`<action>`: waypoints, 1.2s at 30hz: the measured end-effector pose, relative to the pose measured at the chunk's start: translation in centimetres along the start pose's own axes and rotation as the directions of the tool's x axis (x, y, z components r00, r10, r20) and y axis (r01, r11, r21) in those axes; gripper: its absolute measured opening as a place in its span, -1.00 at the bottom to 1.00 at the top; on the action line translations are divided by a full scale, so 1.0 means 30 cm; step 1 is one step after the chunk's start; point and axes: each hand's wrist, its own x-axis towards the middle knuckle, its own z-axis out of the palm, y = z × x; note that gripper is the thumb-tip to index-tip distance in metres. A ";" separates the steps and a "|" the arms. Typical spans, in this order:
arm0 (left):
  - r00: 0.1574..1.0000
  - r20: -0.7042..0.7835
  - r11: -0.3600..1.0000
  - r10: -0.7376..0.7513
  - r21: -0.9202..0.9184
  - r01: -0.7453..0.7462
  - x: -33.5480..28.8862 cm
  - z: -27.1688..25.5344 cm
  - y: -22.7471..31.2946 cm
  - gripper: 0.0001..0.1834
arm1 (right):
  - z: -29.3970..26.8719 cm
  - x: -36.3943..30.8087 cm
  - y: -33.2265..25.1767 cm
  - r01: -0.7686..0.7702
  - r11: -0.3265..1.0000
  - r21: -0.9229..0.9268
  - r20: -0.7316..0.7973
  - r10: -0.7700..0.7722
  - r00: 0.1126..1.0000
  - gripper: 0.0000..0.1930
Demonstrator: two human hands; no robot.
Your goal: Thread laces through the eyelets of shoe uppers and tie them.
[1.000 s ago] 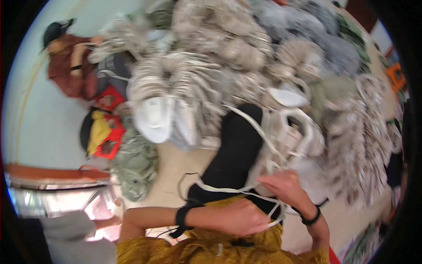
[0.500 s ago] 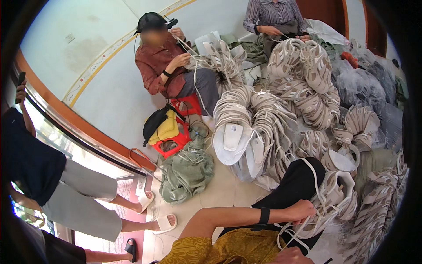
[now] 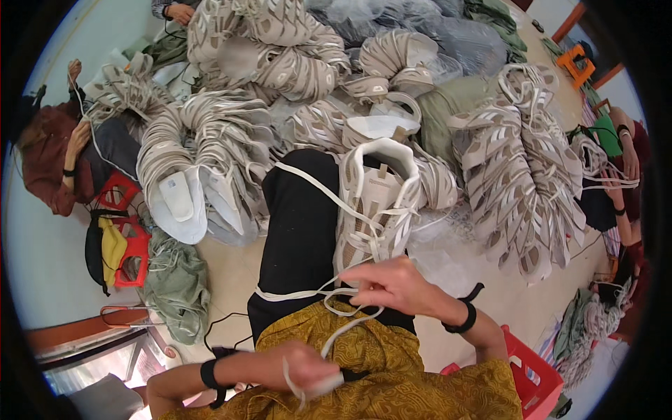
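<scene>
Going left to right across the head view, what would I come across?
Yellow item → grey-green sack → left hand → single shoe upper on the lap → large bundle of shoe uppers.

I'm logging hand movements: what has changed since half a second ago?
The bare left hand has drawn back from the beige-and-white shoe upper toward the mustard patterned shirt, a flat white shoelace in its grip. The bare right hand has come forward to the upper's near end. The upper stays beside the black-trousered leg.
</scene>
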 end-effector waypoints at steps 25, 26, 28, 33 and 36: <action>0.651 -0.725 0.693 -0.226 0.350 0.630 0.107 -0.338 -0.162 -0.78 | -0.118 0.045 0.141 0.002 0.846 -0.533 -0.246 -0.157 0.956 -0.55; 0.689 -0.649 0.710 -0.322 0.316 0.630 0.180 -0.284 -0.130 -0.72 | -0.123 0.053 0.138 0.003 0.845 -0.534 -0.241 -0.156 0.958 -0.55; 0.753 -0.585 0.678 -0.303 0.422 0.601 0.261 -0.173 -0.180 -0.68 | -0.126 0.076 0.115 -0.123 0.904 -0.409 -0.276 0.006 0.961 -0.49; 0.771 -0.602 0.587 -0.209 0.553 0.591 0.386 -0.105 -0.193 -0.69 | -0.148 0.128 0.074 -0.117 0.858 -0.500 -0.330 -0.064 0.942 -0.45; 0.765 -0.633 0.559 -0.119 0.594 0.579 0.390 -0.095 -0.233 -0.71 | -0.154 0.157 0.066 -0.050 0.854 -0.518 -0.359 -0.164 0.919 -0.46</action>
